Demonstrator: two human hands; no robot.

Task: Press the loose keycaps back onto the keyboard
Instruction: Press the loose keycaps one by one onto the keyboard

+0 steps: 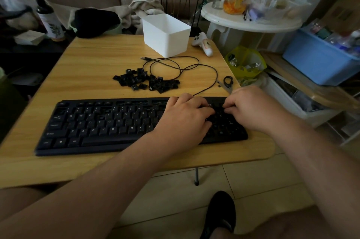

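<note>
- The keyboard (pixel 109 125) lies along the tabletop's (pixel 93 63) near edge, its right end close to the near right corner
- Both hands sit over that right end: the left hand (pixel 185 119) and the right hand (pixel 253 110) have fingers curled down onto the keys; whether either pinches a keycap, I cannot tell
- The loose keycaps (pixel 146 81) lie heaped mid-table, behind the keyboard
- The cable (pixel 175 67) loops beside the heap
- A white bin (pixel 165 34) stands at the far edge
</note>
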